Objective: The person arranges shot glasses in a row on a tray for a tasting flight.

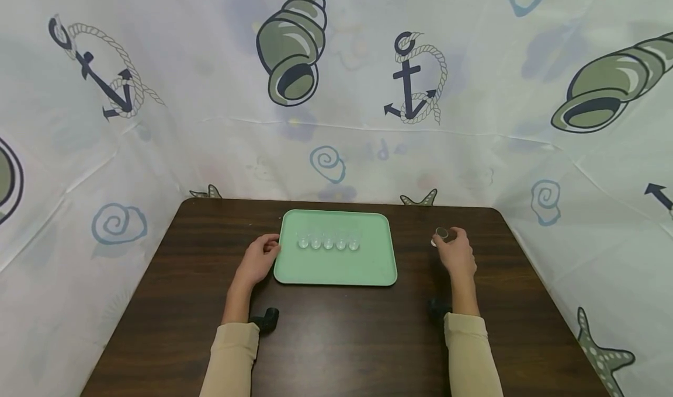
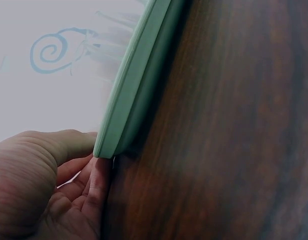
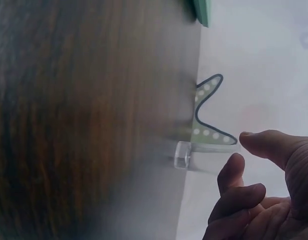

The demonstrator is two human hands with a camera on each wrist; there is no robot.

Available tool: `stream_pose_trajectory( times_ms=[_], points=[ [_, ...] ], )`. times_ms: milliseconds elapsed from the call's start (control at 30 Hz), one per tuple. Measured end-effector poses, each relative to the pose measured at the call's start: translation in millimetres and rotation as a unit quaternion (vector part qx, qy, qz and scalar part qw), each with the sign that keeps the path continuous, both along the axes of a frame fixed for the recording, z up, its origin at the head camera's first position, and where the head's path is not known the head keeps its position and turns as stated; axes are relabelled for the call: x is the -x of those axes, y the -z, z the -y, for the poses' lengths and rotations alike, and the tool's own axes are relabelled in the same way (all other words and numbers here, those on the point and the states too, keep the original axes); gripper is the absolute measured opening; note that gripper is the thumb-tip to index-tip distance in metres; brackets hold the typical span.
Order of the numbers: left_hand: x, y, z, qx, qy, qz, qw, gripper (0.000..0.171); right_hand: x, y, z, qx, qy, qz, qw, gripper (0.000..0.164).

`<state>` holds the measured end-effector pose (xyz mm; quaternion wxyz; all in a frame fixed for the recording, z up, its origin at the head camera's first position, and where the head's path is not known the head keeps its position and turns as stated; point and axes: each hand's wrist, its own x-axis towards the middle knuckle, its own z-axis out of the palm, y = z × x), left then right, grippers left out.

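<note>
A light green tray (image 1: 336,268) lies on the table, with a row of several small clear glasses (image 1: 328,244) on it. My left hand (image 1: 261,257) pinches the tray's left edge. In the left wrist view the thumb (image 2: 76,144) lies along the top of the rim and the fingers (image 2: 96,187) are below it. Right of the tray, another clear glass (image 3: 183,155) stands upright with its thick base at the tabletop. My right hand (image 1: 457,254) is around its upper end, thumb and forefinger spread on either side, fingertips right at the rim.
The dark wood table (image 1: 336,350) has rounded far corners. A white cloth (image 1: 357,169) printed with shells, anchors and starfish hangs behind and on both sides. A black wrist device (image 1: 265,321) sits beside the left sleeve.
</note>
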<state>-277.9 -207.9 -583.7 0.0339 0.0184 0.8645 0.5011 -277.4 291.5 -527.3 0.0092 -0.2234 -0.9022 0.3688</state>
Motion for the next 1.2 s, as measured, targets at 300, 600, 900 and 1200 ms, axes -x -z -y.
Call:
stream_pose_trajectory(
  times_ms=[300,600,900,1200],
  points=[
    [-1.0,-1.2,0,-0.004,0.003,0.004,1.0000,0.044,2.0,0.4,-2,0.024,-0.028,0.012,0.999,0.069],
    [-1.2,-3.1,-1,-0.004,0.004,0.004,1.0000,0.045,8.1,2.4,-14,0.040,-0.082,0.006,0.996,0.063],
    [-0.8,-1.9,0,-0.003,-0.003,0.006,1.0000,0.045,10.0,5.4,-15,0.061,-0.096,-0.005,0.993,0.056],
    [-0.5,-0.8,1,-0.004,0.003,0.004,1.0000,0.045,7.9,8.1,-11,0.087,-0.079,-0.019,0.993,0.059]
  ],
)
